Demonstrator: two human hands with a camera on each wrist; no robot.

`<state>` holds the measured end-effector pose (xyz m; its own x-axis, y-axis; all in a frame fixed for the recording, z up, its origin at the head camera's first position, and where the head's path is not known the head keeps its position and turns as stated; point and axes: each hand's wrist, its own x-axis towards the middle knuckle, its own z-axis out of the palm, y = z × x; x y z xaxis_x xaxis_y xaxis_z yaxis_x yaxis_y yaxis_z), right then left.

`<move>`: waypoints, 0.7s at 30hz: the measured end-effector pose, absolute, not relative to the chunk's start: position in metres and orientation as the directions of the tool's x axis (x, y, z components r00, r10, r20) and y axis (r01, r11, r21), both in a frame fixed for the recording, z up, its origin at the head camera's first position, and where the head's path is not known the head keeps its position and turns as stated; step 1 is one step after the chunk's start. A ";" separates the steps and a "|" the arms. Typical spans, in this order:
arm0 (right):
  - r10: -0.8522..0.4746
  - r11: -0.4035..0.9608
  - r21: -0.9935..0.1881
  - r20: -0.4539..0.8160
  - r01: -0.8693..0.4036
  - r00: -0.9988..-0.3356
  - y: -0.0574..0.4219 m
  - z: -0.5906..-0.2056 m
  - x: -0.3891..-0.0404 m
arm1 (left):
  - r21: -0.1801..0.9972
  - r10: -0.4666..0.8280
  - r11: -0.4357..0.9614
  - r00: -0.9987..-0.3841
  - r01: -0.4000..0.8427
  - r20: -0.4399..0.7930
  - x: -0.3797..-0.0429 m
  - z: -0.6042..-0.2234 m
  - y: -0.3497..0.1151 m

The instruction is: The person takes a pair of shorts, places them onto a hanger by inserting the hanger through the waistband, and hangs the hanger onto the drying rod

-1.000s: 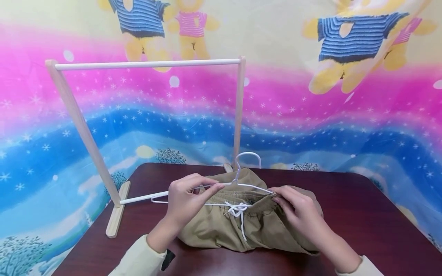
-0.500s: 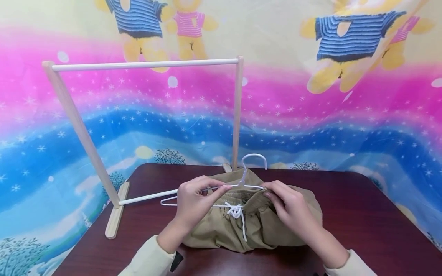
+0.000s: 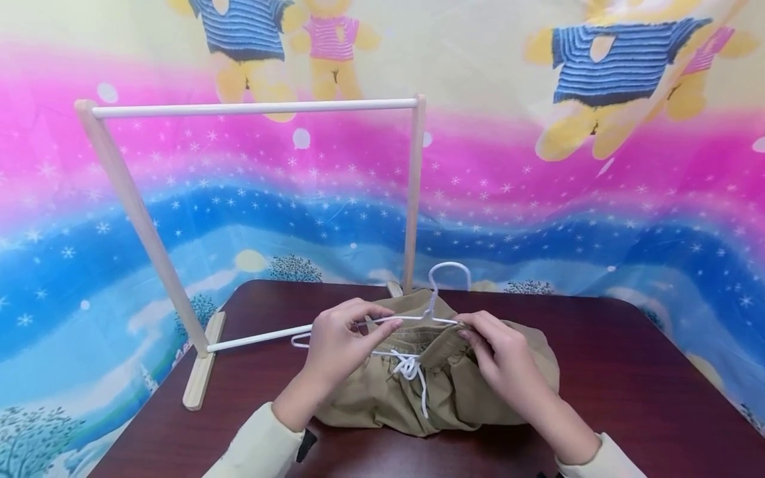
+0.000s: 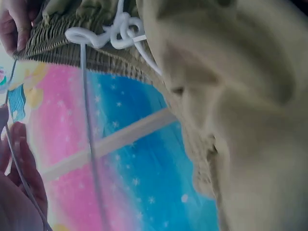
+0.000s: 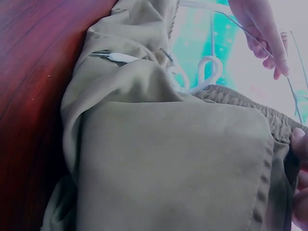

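Observation:
Khaki pants (image 3: 388,401) with an elastic waistband lie bunched on the table, their white drawstring (image 3: 408,366) tied in a bow at the front. A white wire hanger (image 3: 429,311) stands at the waist opening, hook up. My left hand (image 3: 343,338) pinches the hanger's upper wire left of the hook; its left end sticks out past that hand. Fingers of my right hand (image 3: 502,348) pinch the waistband (image 5: 240,100) where the hanger's right arm meets it. The hanger's right tip is hidden by cloth and fingers. In the left wrist view, the lower wire (image 4: 88,110) passes behind the drawstring.
A wooden rack (image 3: 136,212) with a white top rail (image 3: 257,108) stands behind and to the left. Its foot (image 3: 203,365) rests on the dark red table (image 3: 621,372). A printed cloth backdrop (image 3: 508,199) rises behind the table.
The hanger and my left hand have shifted right, toward the right side of the waistband. My right hand has drawn the waistband edge a little left over the hanger's right arm.

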<state>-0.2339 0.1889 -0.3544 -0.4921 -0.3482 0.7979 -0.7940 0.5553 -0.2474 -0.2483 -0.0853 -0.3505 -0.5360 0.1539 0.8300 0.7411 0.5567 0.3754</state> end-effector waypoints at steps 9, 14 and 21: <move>-0.193 0.703 -0.216 0.859 -0.678 -0.474 0.203 -0.358 -0.238 | 0.624 -0.129 0.677 -0.771 0.391 0.623 -0.259 -0.359 -0.131; -0.182 0.713 -0.209 0.867 -0.670 -0.464 0.202 -0.358 -0.238 | 0.676 0.014 0.677 -0.923 0.291 0.383 -0.266 -0.370 -0.142; -0.148 0.715 -0.251 0.858 -0.653 -0.492 0.200 -0.362 -0.235 | 0.516 0.238 0.793 -0.944 0.324 0.227 -0.275 -0.391 -0.139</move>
